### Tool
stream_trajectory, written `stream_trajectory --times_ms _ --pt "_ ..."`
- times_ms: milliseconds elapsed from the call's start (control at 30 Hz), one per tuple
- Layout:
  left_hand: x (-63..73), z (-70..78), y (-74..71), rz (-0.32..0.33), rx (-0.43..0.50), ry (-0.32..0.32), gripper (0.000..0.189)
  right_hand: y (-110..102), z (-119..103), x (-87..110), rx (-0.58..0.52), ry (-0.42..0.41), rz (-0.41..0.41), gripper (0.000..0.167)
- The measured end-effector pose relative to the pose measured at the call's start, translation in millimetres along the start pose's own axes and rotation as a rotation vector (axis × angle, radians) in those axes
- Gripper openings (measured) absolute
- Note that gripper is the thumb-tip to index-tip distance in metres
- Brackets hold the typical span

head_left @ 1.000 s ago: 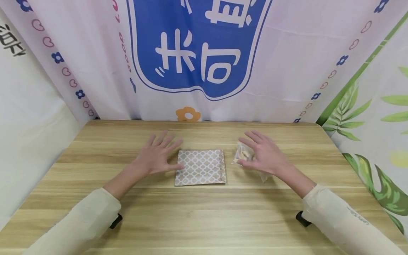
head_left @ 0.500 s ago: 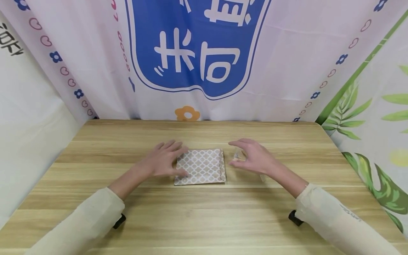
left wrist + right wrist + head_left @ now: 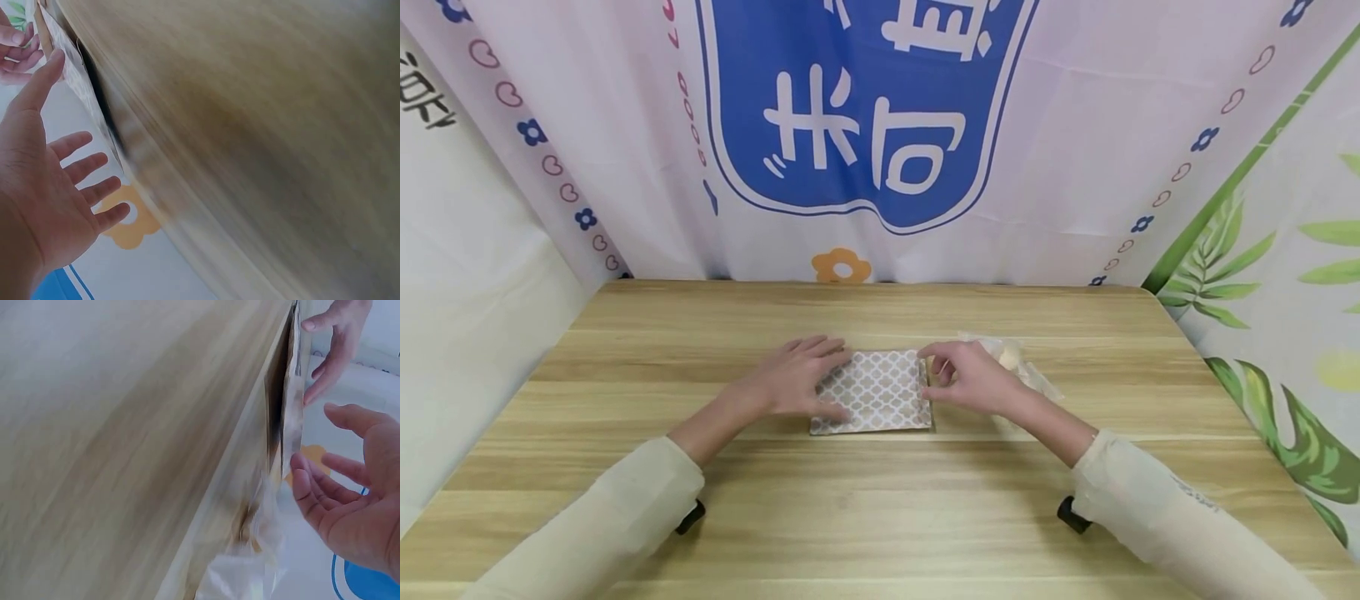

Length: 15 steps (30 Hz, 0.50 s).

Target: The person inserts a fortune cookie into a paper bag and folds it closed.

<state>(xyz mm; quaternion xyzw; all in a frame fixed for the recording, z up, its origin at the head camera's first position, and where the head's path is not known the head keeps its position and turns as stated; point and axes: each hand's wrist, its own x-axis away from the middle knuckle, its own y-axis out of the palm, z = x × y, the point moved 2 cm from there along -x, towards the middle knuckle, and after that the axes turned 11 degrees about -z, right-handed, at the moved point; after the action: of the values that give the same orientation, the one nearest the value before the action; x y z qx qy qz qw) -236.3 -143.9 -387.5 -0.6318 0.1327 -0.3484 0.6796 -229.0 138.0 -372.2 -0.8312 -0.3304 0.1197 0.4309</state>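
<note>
A flat tan packet with a white lattice pattern (image 3: 883, 387) lies on the table, its right end folded over. My left hand (image 3: 797, 382) is spread above its left side, thumb and fingers overlapping the packet in the head view; the left wrist view has this hand (image 3: 53, 181) with its fingers apart. At the folded right end, my right hand (image 3: 976, 379) has its fingertips right at the edge. Thumb and fingers of the right hand (image 3: 372, 481) stand apart beside the packet (image 3: 292, 412) in the right wrist view. Both hands hold nothing.
Behind the right hand lies a clear plastic bag (image 3: 1011, 358) with pale yellowish contents, partly hidden by that hand. The wooden table (image 3: 850, 517) ends at the back against a printed curtain (image 3: 1060, 167). A leaf-patterned cloth (image 3: 1285, 333) hangs on the right.
My right hand has moved left from over the plastic bag to the packet's folded end, uncovering more of the bag. My left hand has shifted right over the packet's left side.
</note>
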Motion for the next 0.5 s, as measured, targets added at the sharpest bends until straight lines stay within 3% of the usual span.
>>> stream_trajectory --times_ms 500 --pt "-10.5 5.3 4.7 0.053 0.026 0.070 0.102 13 -1 -12.9 0.021 0.124 -0.023 0.058"
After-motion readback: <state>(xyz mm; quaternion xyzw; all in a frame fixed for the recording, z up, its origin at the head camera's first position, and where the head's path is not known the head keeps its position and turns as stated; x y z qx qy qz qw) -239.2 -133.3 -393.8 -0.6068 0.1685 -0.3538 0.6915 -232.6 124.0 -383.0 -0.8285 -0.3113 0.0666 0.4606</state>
